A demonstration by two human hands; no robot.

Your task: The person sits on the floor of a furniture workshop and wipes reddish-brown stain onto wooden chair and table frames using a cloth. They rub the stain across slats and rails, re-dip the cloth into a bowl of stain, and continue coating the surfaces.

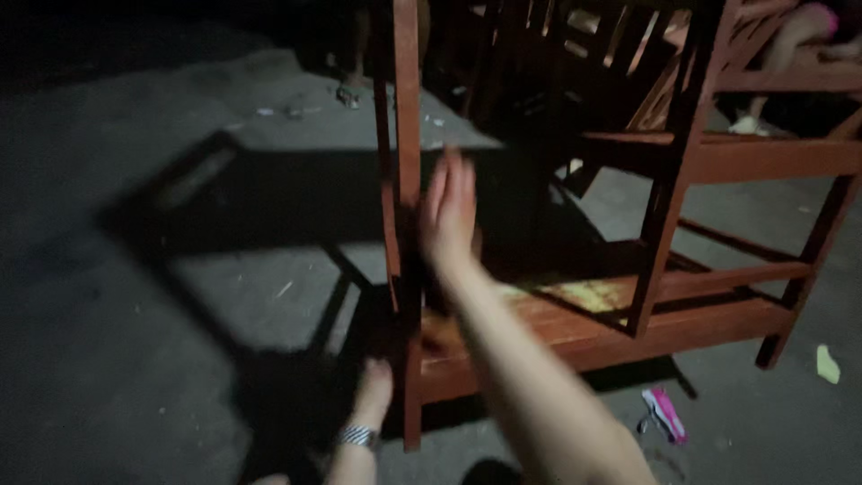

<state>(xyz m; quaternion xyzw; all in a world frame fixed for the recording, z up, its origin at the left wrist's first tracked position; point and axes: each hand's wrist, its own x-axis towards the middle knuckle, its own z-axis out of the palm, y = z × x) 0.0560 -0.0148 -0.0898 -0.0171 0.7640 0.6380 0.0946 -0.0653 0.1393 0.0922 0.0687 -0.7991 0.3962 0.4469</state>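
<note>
Head view, at night: the right hand (447, 211), fingers flat and open, reaches beside a leg of the upturned reddish wooden chair (575, 296) on the concrete floor (135, 314); the left hand (375, 388), with a wristband, touches its lower frame, grip unclear

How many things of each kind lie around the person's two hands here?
Bare hands: 2 (right hand, left hand)
Reddish-brown wooden slatted furniture frame: 1
Silver metal wristband: 1
Pink and white item on the ground: 1
Pale yellow scrap: 1
Total: 6
</note>
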